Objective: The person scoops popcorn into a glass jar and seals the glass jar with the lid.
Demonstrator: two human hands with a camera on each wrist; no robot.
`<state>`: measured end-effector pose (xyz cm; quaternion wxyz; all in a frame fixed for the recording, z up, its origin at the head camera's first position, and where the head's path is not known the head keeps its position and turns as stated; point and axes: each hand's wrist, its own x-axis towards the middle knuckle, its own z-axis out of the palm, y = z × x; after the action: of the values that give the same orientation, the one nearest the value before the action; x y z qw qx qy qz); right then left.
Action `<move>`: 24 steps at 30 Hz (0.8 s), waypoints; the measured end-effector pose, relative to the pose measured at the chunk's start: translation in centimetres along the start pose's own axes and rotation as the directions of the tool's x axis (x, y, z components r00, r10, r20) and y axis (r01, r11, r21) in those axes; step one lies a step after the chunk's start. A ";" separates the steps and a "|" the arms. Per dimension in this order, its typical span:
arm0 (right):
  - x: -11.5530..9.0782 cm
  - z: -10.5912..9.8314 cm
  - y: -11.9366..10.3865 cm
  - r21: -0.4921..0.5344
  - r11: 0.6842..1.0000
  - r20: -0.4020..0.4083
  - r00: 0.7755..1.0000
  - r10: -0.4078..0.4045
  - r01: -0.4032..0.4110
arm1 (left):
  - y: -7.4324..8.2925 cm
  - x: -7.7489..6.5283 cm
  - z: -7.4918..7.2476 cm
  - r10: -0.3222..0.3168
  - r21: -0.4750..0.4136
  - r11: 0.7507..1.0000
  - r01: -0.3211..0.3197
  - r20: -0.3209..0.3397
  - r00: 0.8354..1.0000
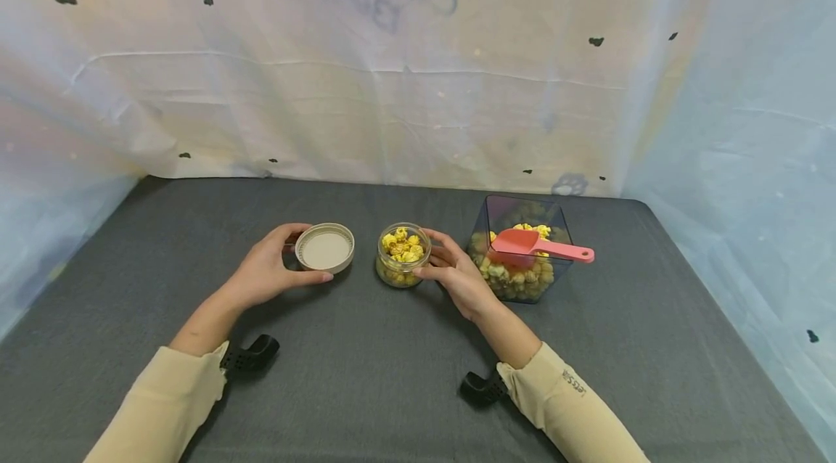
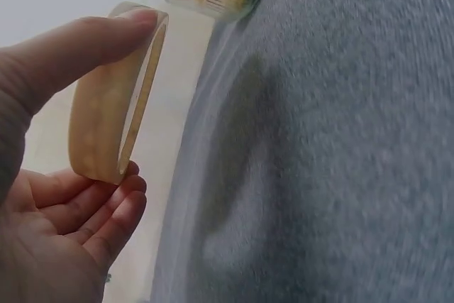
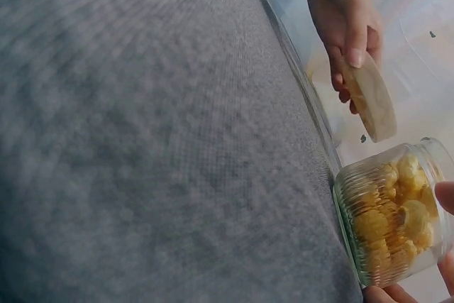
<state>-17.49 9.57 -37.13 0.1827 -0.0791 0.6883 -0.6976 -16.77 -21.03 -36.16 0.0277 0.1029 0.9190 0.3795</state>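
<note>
A round cream-coloured lid (image 1: 324, 250) is held at its rim between the thumb and fingers of my left hand (image 1: 266, 268). It hangs above the table, its shadow falling on the cloth in the left wrist view. Just right of it stands a small ribbed glass jar (image 1: 400, 279) filled with yellow popcorn (image 1: 403, 246), its mouth uncovered. My right hand (image 1: 462, 280) grips the jar from its right side, thumb in front and fingers behind, near the neck. The right wrist view shows the lid (image 3: 372, 98) apart from the jar (image 3: 386, 211).
Behind my right hand stands a dark see-through square container (image 1: 486, 231) with more popcorn. A pink scoop (image 1: 516, 244) lies across its top, the handle jutting out to the right. Grey cloth (image 1: 366, 376) covers the table, and pale sheets (image 1: 405, 122) hang behind and beside it.
</note>
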 end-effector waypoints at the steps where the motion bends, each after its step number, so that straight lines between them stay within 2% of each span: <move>1: 0.0 0.0 0.0 0.000 1.000 0.001 1.000 0.000 0.000 | 0.2 0.0 0.0 -0.002 -0.008 1.000 0.002 -0.001 1.000; 11: -0.1 0.0 0.0 0.000 1.000 -0.002 1.000 0.001 -0.001 | 1.3 0.4 0.6 0.019 -0.045 0.999 -0.020 -0.012 1.000; 24: 0.1 0.1 0.2 -0.002 1.000 -0.021 1.000 0.000 0.000 | 2.3 1.2 1.3 0.053 -0.063 0.997 -0.052 0.021 0.998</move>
<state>-17.53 9.49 -37.31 0.1755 -0.0720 0.6910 -0.6976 -17.40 -18.30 -35.44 0.0315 0.1305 0.9032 0.4076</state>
